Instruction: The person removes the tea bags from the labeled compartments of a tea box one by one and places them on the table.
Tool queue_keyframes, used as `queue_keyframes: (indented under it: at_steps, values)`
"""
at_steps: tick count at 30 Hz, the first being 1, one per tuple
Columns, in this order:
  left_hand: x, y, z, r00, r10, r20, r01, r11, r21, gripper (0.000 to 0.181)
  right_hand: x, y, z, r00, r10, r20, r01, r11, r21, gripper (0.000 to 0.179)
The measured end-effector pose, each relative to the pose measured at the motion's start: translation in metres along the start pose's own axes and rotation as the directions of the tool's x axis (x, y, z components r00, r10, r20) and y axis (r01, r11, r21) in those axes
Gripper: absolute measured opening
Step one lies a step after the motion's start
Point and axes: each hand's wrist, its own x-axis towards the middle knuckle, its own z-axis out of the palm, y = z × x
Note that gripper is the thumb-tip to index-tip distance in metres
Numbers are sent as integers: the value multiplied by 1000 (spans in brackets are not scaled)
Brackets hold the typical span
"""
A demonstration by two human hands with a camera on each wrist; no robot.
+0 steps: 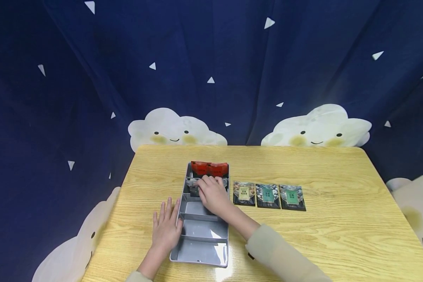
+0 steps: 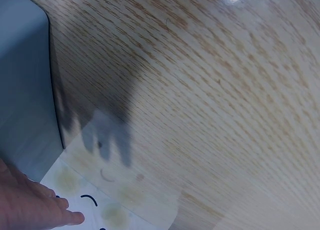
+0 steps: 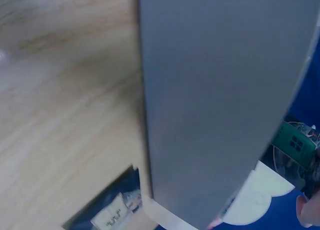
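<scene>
On the wooden table [image 1: 338, 235] before the star-and-cloud backdrop [image 1: 303, 78], you work at a long grey divided tray [image 1: 203, 250] set lengthwise in front of you. Your left hand [image 1: 166, 227] lies flat on the table against the tray's left wall, fingers straight and slightly spread; keep that steady pressure so the tray does not slide. Your right hand [image 1: 213, 194] reaches into the second compartment from the far end, fingers curled down over a dark packet [image 1: 194, 190] there; whether they actually pinch it cannot be told from here. Seat the packet upright and snug against the divider, as the two red packets [image 1: 209, 169] stand in the farthest compartment. Three more packets [image 1: 269, 196] lie in a row on the table just right of the tray, within easy reach.
</scene>
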Motion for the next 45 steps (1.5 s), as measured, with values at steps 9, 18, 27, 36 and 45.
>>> queue_keyframes:
  at_steps: [9,18,27,36,45]
  values:
    - [0,-1,1,1000,3,-7,-3,1000,-12,56,-1,19,-31,995,46,-85,-41,997,67,15]
    - [-1,-1,1,1000,6,-17,-6,1000,-21,56,-13,55,-54,974,153,-167,-136,985,105,17]
    - [-1,-1,1,1000,8,-21,-9,1000,-9,56,-38,99,-66,931,256,-262,-232,965,120,17]
    - [0,-1,1,1000,5,-13,-5,1000,-3,57,-68,141,-79,863,356,-358,-321,934,155,18]
    - [-1,-1,1,1000,12,-19,-12,1000,3,57,-103,181,-94,787,425,-447,-408,902,140,20]
